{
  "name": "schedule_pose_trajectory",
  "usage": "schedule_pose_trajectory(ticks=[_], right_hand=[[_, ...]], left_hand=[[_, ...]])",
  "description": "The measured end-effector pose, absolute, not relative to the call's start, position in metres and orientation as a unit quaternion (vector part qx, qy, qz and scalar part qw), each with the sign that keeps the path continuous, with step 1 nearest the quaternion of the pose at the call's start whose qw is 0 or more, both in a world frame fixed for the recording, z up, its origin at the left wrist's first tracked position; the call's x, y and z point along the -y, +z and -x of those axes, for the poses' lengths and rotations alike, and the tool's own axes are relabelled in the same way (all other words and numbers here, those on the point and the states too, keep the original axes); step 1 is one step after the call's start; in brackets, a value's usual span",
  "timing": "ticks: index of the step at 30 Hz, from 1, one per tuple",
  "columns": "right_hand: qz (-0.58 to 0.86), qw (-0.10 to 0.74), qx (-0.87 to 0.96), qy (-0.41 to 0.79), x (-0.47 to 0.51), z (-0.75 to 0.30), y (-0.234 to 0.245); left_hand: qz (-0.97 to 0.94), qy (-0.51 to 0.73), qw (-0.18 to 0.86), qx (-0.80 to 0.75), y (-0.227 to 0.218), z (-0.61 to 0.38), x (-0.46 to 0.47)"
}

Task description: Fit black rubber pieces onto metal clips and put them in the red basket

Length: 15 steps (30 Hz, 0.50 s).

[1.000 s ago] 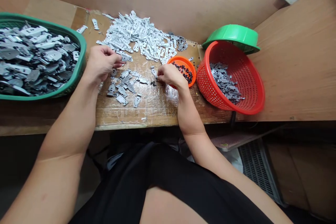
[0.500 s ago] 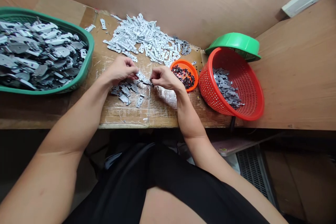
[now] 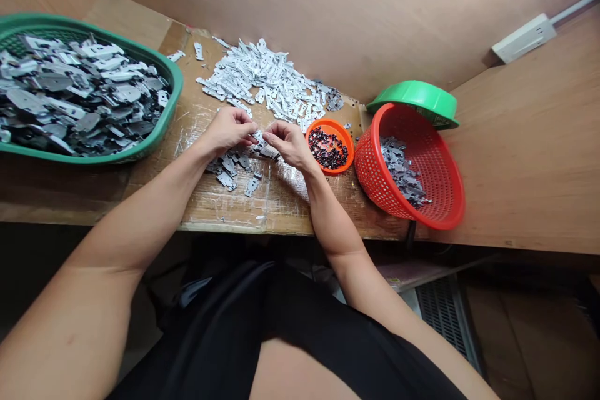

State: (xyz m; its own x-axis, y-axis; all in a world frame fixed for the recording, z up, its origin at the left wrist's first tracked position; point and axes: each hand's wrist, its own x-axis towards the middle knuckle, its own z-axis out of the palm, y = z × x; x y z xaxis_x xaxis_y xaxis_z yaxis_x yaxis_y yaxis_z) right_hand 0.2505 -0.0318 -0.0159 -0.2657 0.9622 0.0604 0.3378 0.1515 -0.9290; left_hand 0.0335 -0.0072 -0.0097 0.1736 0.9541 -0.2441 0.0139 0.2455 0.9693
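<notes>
In the head view my left hand (image 3: 232, 130) is closed in a pinch on a small flat silver metal plate (image 3: 265, 149). My right hand (image 3: 289, 142) meets it from the other side, thumb and fingers pinched at the plate's upper edge. Whether it also has a tiny part between its fingertips is hidden. Beneath and in front of my left hand lies a small heap of similar metal plates (image 3: 228, 170), with one single plate (image 3: 253, 184) apart from it. Just right of my right hand stands an orange dish (image 3: 347, 144) of small dark parts (image 3: 327, 149).
A green basket (image 3: 175, 84) full of metal parts stands at the left. Behind my hands spreads a pile of pale metal plates (image 3: 269, 81). To the right are a tilted red basket (image 3: 443, 181) with small metal pieces, and a bright green basket (image 3: 417, 95) behind it.
My right hand has moved left, closer to my left hand, and its fingers now meet the plate near its top edge. The whole view has shifted and tilted slightly.
</notes>
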Motion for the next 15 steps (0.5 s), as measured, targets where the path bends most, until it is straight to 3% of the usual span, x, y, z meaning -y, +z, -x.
schedule_pose_trajectory(ticks=[15], right_hand=[[0.529,0.345,0.588,0.505,0.0206,-0.248,-0.0296]], left_hand=[[-0.47,0.406,0.603,-0.501,-0.0019,-0.0298,0.0088]])
